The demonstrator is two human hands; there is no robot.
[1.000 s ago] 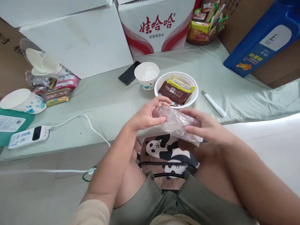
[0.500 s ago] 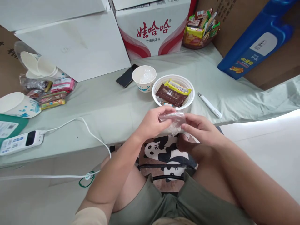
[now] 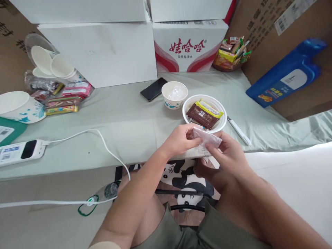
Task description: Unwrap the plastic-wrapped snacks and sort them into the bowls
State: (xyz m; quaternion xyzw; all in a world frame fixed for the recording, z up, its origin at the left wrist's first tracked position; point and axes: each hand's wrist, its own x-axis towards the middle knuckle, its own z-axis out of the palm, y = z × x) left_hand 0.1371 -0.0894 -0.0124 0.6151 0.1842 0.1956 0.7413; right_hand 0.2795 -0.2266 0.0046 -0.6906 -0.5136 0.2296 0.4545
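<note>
Your left hand (image 3: 178, 140) and right hand (image 3: 231, 152) pinch opposite ends of the clear plastic film (image 3: 206, 137), below right of frame centre, probably keeping it flat; the white bowl (image 3: 224, 116) sits just above, presumably for easy reach.

Before the bowl (image 3: 224, 116) (cup (image 3: 175, 103) on its left) is the wrapper (image 3: 206, 136).

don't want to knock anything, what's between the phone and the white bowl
The head view shows a paper cup, with clear plastic in it, standing between the phone and the white bowl.
</note>
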